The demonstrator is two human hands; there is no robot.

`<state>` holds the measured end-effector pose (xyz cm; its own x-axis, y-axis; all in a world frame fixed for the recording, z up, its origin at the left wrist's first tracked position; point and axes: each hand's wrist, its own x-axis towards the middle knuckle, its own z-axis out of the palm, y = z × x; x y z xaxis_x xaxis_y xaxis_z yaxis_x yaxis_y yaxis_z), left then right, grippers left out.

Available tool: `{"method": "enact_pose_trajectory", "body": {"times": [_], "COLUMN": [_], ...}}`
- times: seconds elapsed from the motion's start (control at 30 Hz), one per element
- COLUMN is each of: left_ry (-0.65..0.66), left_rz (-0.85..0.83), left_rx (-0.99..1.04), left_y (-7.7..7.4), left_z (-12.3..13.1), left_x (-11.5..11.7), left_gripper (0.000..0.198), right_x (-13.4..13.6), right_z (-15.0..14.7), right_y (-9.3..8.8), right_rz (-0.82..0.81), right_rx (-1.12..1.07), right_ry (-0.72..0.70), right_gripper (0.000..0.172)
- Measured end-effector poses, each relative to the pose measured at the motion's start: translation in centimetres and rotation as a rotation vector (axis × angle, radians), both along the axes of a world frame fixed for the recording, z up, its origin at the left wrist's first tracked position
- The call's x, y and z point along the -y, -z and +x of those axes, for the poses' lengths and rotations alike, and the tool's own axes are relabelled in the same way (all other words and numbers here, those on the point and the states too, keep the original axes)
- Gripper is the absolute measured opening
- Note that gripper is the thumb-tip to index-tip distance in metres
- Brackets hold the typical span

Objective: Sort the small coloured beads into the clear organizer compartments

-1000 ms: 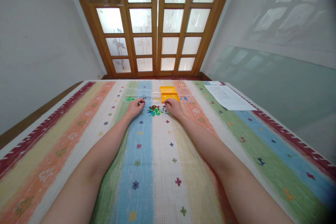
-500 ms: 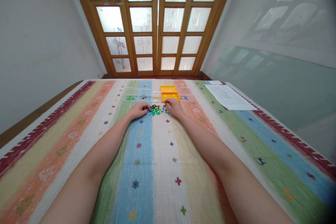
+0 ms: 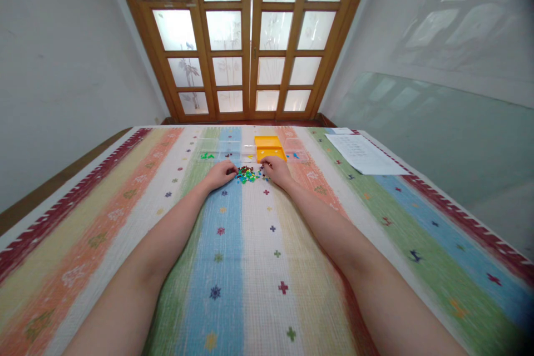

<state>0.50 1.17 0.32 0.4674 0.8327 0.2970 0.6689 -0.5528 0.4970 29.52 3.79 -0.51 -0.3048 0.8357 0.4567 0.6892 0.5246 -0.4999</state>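
Note:
A loose pile of tiny coloured pieces, mostly green, blue, yellow and dark brown, lies on the striped tablecloth. At its left edge rests my left hand, fingers curled and pinched together against the pieces. My right hand is at the right edge, its fingers also bent into a pinch over a few stray pieces. Whatever either hand holds is too small to make out. Just behind my right hand stands an open yellow box with small pale bits in it.
Clear plastic trays stand behind the pile, holding green pieces, brown pieces, yellow pieces and blue pieces. Printed paper lies at the back right. A glass panel leans along the right wall.
Almost nothing differs. The fingers of my left hand have shifted very slightly at the pile's edge; my right hand stays in the same place.

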Motion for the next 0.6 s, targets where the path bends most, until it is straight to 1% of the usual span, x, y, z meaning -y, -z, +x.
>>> {"method": "enact_pose_trajectory", "body": {"times": [0.1,0.23,0.3,0.4,0.6], "left_ry": [-0.041,-0.166,-0.205,-0.234,-0.278], "left_rz": [-0.005,-0.037,-0.073,-0.107,-0.085], "left_rx": [0.089,0.285,0.379,0.503,0.663], "left_y": [0.3,1.2,1.6,2.0,2.1], "left_z": [-0.2,-0.6,-0.8,-0.9,-0.9], "left_x": [-0.2,-1.1,-1.5,-2.1,-2.6], "left_gripper": [0.018,0.019,0.017,0.015,0.013], "right_x": [0.1,0.3,0.2,0.1,0.0], "right_z": [0.0,0.0,0.0,0.0,0.0], "right_y": [-0.2,-0.4,-0.3,-0.2,-0.1], "right_rz": [-0.011,-0.011,-0.009,-0.010,-0.007], "right_rx": [0.003,0.004,0.003,0.004,0.010], "right_ry": [0.002,-0.014,-0.017,-0.016,-0.019], "right_gripper": [0.022,0.022,0.022,0.022,0.022]}}
